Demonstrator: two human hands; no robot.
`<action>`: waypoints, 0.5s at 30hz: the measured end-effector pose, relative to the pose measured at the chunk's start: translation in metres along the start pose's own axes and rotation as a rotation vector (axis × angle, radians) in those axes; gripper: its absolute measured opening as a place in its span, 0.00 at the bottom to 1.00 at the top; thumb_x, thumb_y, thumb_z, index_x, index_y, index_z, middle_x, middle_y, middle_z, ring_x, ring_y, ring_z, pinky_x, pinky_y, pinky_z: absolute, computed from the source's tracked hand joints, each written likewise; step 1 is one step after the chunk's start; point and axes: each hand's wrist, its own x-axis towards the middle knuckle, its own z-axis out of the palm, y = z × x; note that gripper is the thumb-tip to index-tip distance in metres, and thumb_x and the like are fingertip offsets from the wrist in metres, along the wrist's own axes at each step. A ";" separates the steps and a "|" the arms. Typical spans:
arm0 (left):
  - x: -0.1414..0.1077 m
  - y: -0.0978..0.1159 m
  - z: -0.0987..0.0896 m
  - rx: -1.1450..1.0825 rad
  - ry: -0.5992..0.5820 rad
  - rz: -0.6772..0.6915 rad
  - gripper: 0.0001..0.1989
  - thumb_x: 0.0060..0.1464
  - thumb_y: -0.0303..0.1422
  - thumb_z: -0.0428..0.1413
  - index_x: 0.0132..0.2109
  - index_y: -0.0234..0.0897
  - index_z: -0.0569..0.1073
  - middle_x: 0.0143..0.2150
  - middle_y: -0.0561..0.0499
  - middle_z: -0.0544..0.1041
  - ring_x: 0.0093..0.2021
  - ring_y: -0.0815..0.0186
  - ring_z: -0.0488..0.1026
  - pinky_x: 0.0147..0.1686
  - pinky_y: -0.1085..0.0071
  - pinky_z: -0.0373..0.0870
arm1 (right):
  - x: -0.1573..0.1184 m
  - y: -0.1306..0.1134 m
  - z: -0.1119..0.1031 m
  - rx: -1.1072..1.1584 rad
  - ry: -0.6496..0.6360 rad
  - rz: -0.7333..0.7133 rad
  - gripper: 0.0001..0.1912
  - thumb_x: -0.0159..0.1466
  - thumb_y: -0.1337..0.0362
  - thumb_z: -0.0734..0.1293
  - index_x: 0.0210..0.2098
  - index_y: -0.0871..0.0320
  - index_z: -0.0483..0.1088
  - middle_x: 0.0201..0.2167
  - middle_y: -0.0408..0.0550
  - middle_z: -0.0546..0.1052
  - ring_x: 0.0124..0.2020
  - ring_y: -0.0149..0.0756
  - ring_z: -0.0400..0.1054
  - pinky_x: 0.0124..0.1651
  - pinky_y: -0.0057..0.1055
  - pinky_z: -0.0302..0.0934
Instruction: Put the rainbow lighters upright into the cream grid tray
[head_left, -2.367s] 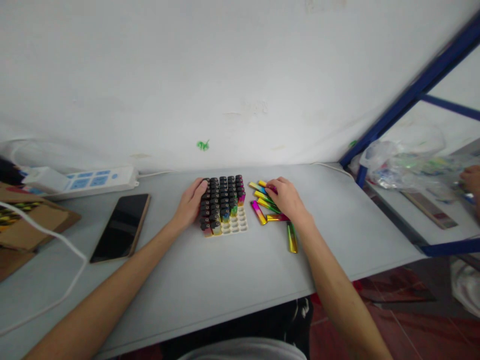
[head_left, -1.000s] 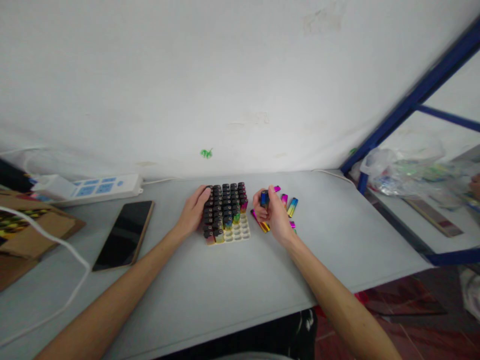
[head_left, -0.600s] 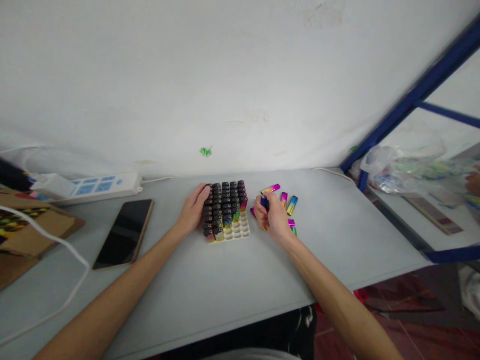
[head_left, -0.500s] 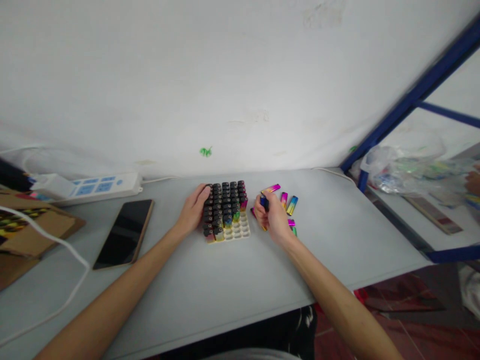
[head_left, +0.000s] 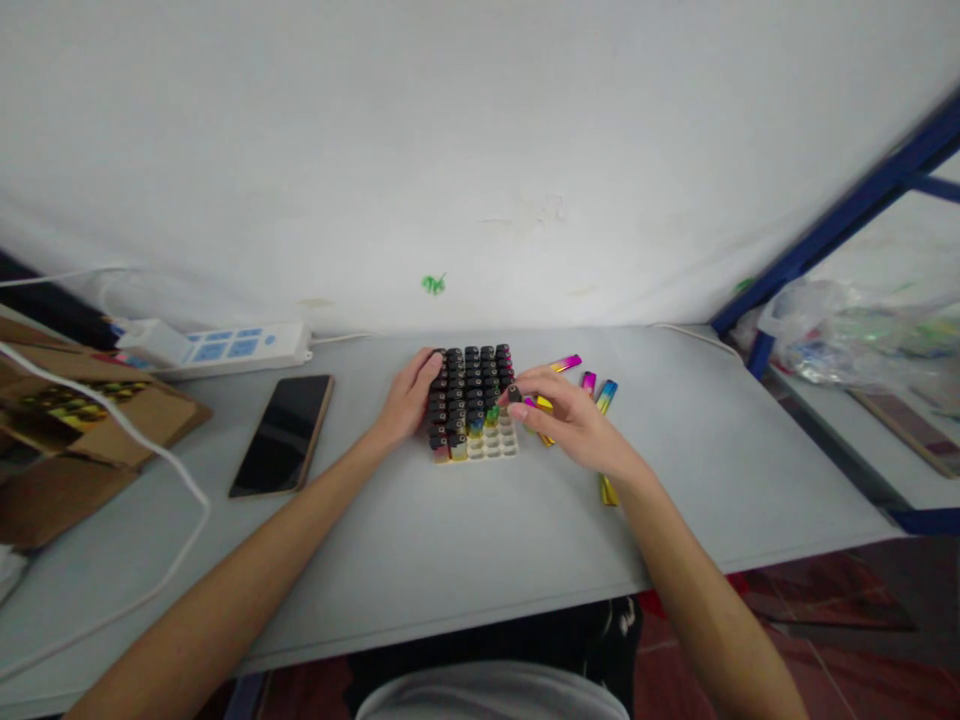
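Note:
A white tray [head_left: 501, 441] with rows of holes lies on the table, most of it filled with upright, black-topped lighters [head_left: 471, 382]. Its near right holes hold nothing. My left hand [head_left: 409, 400] is closed around the tray's left side, thumb on top. Over the tray's right edge, my right hand [head_left: 564, 412] pinches one black-topped lighter [head_left: 514, 394] between thumb and fingers; its lower part is hidden. Several loose, shiny lighters in pink, yellow and blue lie beside and under this hand, among them a blue-yellow lighter [head_left: 607, 396] and a pink one [head_left: 568, 363].
To the left lie a black phone [head_left: 281, 436], a white power strip [head_left: 244, 346] and an open cardboard box [head_left: 142, 420] with yellow-and-black pieces inside. A white cable [head_left: 169, 455] loops over the left side. At right stand a blue frame [head_left: 840, 225] and plastic bags [head_left: 814, 320].
My right hand has moved from the loose lighters to the tray's right edge with a lighter in its fingers. The left hand stays on the tray. The whole view has shifted somewhat.

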 end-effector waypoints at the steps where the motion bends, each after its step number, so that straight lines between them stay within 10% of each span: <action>1: 0.000 0.000 0.000 -0.007 0.000 0.006 0.20 0.68 0.51 0.48 0.43 0.39 0.72 0.39 0.52 0.74 0.43 0.61 0.69 0.45 0.68 0.66 | -0.001 0.000 0.001 -0.054 0.008 -0.013 0.20 0.66 0.43 0.71 0.38 0.55 0.77 0.40 0.49 0.76 0.44 0.39 0.71 0.46 0.33 0.66; 6: 0.000 -0.002 0.001 -0.014 0.006 0.001 0.19 0.68 0.51 0.48 0.42 0.40 0.71 0.38 0.52 0.73 0.41 0.61 0.69 0.43 0.69 0.66 | -0.004 0.008 0.016 -0.162 0.018 0.140 0.24 0.64 0.44 0.73 0.26 0.57 0.72 0.20 0.40 0.72 0.22 0.29 0.62 0.28 0.28 0.55; 15: 0.000 -0.003 0.001 -0.022 0.000 0.003 0.20 0.68 0.51 0.48 0.43 0.40 0.72 0.38 0.52 0.73 0.41 0.61 0.68 0.43 0.69 0.66 | -0.008 0.009 0.039 -0.223 0.076 0.219 0.22 0.65 0.50 0.75 0.24 0.55 0.67 0.21 0.43 0.81 0.23 0.34 0.76 0.30 0.27 0.64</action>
